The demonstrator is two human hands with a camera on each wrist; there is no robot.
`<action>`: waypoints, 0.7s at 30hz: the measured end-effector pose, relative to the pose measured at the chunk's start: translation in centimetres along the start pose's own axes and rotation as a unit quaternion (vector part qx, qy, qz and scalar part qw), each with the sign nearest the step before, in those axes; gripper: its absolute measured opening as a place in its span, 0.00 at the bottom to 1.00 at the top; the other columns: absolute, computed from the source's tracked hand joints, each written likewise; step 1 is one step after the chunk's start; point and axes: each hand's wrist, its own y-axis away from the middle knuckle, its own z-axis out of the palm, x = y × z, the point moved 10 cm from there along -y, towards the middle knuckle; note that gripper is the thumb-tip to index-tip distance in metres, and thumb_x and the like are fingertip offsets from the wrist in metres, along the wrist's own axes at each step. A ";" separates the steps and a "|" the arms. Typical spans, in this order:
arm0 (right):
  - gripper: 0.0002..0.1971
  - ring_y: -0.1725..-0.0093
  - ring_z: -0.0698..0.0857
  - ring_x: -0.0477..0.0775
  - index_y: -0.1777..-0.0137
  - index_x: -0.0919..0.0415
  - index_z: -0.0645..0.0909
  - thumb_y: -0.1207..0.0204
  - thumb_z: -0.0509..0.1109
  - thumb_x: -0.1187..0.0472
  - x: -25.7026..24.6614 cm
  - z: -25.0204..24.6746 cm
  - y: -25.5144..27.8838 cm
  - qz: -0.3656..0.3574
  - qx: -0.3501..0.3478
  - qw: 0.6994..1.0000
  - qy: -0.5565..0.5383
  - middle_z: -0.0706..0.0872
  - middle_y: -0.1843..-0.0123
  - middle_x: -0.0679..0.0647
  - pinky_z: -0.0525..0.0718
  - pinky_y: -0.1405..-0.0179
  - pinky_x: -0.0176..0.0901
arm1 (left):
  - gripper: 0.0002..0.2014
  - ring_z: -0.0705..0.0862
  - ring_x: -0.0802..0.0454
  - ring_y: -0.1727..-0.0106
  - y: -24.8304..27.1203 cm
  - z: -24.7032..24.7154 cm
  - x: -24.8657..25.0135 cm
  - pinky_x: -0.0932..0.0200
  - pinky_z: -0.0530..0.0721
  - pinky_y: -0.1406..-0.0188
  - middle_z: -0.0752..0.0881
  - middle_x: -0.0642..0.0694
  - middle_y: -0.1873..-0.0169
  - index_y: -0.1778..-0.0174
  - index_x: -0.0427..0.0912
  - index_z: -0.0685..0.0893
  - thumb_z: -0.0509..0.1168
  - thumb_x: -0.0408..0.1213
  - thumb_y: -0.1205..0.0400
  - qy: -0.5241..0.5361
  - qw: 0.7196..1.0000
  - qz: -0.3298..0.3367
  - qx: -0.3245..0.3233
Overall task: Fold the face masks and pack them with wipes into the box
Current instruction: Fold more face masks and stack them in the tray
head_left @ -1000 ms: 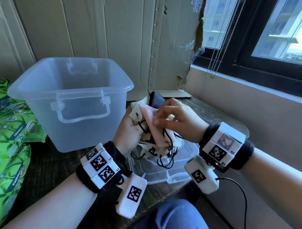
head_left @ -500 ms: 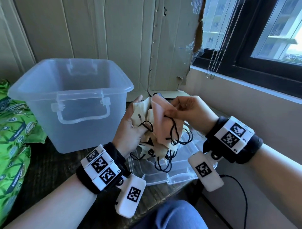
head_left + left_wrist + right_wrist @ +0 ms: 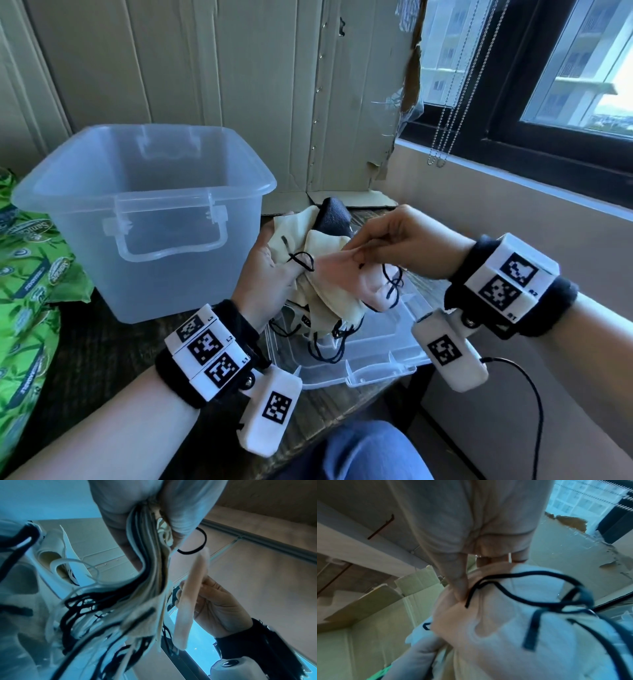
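Note:
My left hand (image 3: 274, 274) grips a stack of cream, pink and dark face masks (image 3: 322, 294) with black ear loops hanging below; the left wrist view shows the stack's layered edges (image 3: 149, 566) clamped between thumb and fingers. My right hand (image 3: 394, 240) pinches the pink mask (image 3: 346, 274) on top of the stack, thumb and fingers squeezing its fabric (image 3: 471, 608). A dark mask (image 3: 334, 219) sticks up behind the stack. The clear plastic box (image 3: 144, 212) stands open to the left of my hands. Green wipes packs (image 3: 27, 274) lie at the far left.
The box's clear lid (image 3: 359, 349) lies on the dark wooden table (image 3: 102, 342) under the hanging ear loops. Cardboard (image 3: 274, 85) lines the wall behind. A window sill (image 3: 513, 178) and wall run along the right. A knee in jeans (image 3: 363, 448) is below the table edge.
My right hand lifted the pink mask up off the stack, then brought it back down and across onto the stack, still pinching it. The left hand kept its hold.

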 end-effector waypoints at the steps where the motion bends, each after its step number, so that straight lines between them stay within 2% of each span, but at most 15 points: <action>1: 0.16 0.58 0.85 0.41 0.59 0.48 0.84 0.29 0.71 0.74 -0.2 0.4 -0.2 -0.002 0.001 1.000 0.016 0.90 0.58 0.51 0.84 0.46 0.39 | 0.27 0.85 0.48 0.46 0.0 0.1 0.0 0.57 0.84 0.48 0.85 0.44 0.43 0.34 0.47 0.75 0.71 0.26 0.28 0.000 1.000 0.000 -0.001; 2: 0.15 0.58 0.85 0.44 0.57 0.47 0.84 0.30 0.73 0.72 -0.2 0.6 -0.4 -0.002 0.008 1.000 0.030 0.90 0.57 0.54 0.84 0.46 0.44 | 0.28 0.83 0.48 0.43 0.0 0.1 0.1 0.60 0.83 0.46 0.83 0.46 0.41 0.35 0.51 0.74 0.72 0.24 0.27 -0.003 1.000 0.004 -0.003; 4: 0.16 0.63 0.83 0.46 0.58 0.42 0.82 0.32 0.76 0.69 0.3 0.7 -0.9 0.006 0.031 0.999 0.044 0.89 0.64 0.51 0.83 0.53 0.49 | 0.34 0.81 0.49 0.36 0.1 0.1 0.4 0.58 0.79 0.37 0.78 0.51 0.32 0.35 0.64 0.70 0.75 0.29 0.30 -0.023 0.999 0.023 -0.011; 6: 0.17 0.72 0.78 0.41 0.60 0.41 0.80 0.34 0.76 0.68 0.9 0.8 -1.1 0.017 0.042 0.998 0.047 0.83 0.75 0.42 0.79 0.62 0.44 | 0.43 0.82 0.50 0.35 0.5 0.5 1.1 0.52 0.76 0.33 0.76 0.52 0.29 0.31 0.73 0.63 0.77 0.33 0.31 -0.044 0.997 0.048 -0.033; 7: 0.17 0.74 0.76 0.39 0.61 0.42 0.80 0.34 0.76 0.69 1.1 0.9 -1.2 0.022 0.040 0.998 0.045 0.80 0.77 0.41 0.77 0.66 0.39 | 0.45 0.83 0.55 0.40 0.6 0.6 1.6 0.54 0.77 0.35 0.79 0.58 0.35 0.29 0.74 0.61 0.76 0.31 0.30 -0.065 0.995 0.068 -0.040; 8: 0.17 0.76 0.75 0.39 0.61 0.44 0.79 0.34 0.76 0.70 1.4 1.0 -1.3 0.028 0.038 0.998 0.044 0.79 0.78 0.42 0.75 0.68 0.37 | 0.44 0.83 0.60 0.46 0.8 0.7 2.1 0.59 0.78 0.38 0.82 0.65 0.43 0.27 0.72 0.61 0.74 0.30 0.29 -0.091 0.991 0.089 -0.043; 9: 0.16 0.76 0.74 0.40 0.61 0.46 0.79 0.34 0.76 0.70 1.5 1.1 -1.3 0.033 0.037 0.998 0.042 0.79 0.76 0.43 0.73 0.68 0.36 | 0.41 0.83 0.61 0.49 0.9 0.8 2.5 0.60 0.81 0.43 0.84 0.65 0.49 0.28 0.70 0.64 0.73 0.28 0.28 -0.111 0.987 0.104 -0.046; 10: 0.15 0.74 0.75 0.43 0.61 0.48 0.79 0.34 0.76 0.71 1.7 1.1 -1.3 0.037 0.036 0.998 0.040 0.80 0.74 0.45 0.74 0.68 0.39 | 0.36 0.84 0.55 0.52 1.0 0.9 2.7 0.53 0.83 0.46 0.86 0.59 0.52 0.31 0.70 0.70 0.70 0.28 0.28 -0.127 0.984 0.111 -0.050; 11: 0.15 0.72 0.76 0.47 0.61 0.51 0.78 0.34 0.75 0.72 1.7 1.1 -1.3 0.038 0.034 0.998 0.035 0.82 0.72 0.50 0.75 0.67 0.43 | 0.31 0.83 0.47 0.55 1.1 1.2 2.8 0.44 0.83 0.51 0.87 0.47 0.53 0.39 0.70 0.76 0.67 0.28 0.28 -0.143 0.982 0.109 -0.060; 12: 0.14 0.69 0.78 0.51 0.62 0.52 0.78 0.34 0.75 0.72 1.8 1.0 -1.3 0.039 0.032 0.998 0.030 0.84 0.70 0.56 0.78 0.64 0.49 | 0.26 0.82 0.42 0.58 1.1 1.4 2.7 0.41 0.82 0.54 0.86 0.41 0.55 0.47 0.68 0.81 0.64 0.28 0.29 -0.160 0.980 0.101 -0.068; 14: 0.12 0.64 0.81 0.56 0.63 0.53 0.80 0.33 0.75 0.71 1.8 0.9 -1.3 0.037 0.029 0.998 0.028 0.87 0.62 0.68 0.82 0.57 0.58 | 0.20 0.84 0.42 0.59 0.9 1.3 1.8 0.47 0.82 0.52 0.89 0.49 0.62 0.57 0.58 0.86 0.62 0.24 0.26 -0.168 0.981 0.066 -0.069; 16: 0.10 0.63 0.81 0.56 0.63 0.52 0.81 0.32 0.75 0.69 1.4 0.7 -1.3 0.026 0.031 0.999 0.022 0.86 0.58 0.71 0.83 0.53 0.61 | 0.19 0.87 0.54 0.56 0.8 1.0 1.2 0.52 0.83 0.45 0.90 0.56 0.63 0.60 0.54 0.87 0.63 0.21 0.22 -0.166 0.984 0.029 -0.063; 18: 0.09 0.64 0.81 0.53 0.62 0.54 0.82 0.31 0.75 0.69 1.3 0.3 -1.2 0.017 0.037 0.999 -0.001 0.86 0.61 0.69 0.83 0.58 0.55 | 0.17 0.88 0.53 0.53 0.6 0.6 0.8 0.50 0.83 0.41 0.91 0.53 0.60 0.59 0.52 0.88 0.64 0.23 0.21 -0.171 0.984 0.008 -0.055; 20: 0.10 0.70 0.80 0.43 0.59 0.56 0.80 0.31 0.74 0.72 1.1 -0.2 -1.1 0.012 0.040 0.999 -0.019 0.84 0.69 0.58 0.80 0.67 0.36 | 0.13 0.89 0.47 0.51 0.3 0.1 0.6 0.46 0.83 0.40 0.92 0.47 0.58 0.59 0.51 0.88 0.66 0.25 0.22 -0.159 0.986 -0.003 -0.040; 21: 0.12 0.73 0.79 0.41 0.57 0.56 0.79 0.31 0.74 0.73 0.9 -0.5 -1.0 0.006 0.041 0.999 -0.024 0.82 0.71 0.54 0.78 0.69 0.32 | 0.11 0.88 0.45 0.51 0.2 -0.1 0.6 0.45 0.83 0.41 0.91 0.45 0.58 0.59 0.50 0.89 0.68 0.27 0.23 -0.146 0.989 -0.006 -0.032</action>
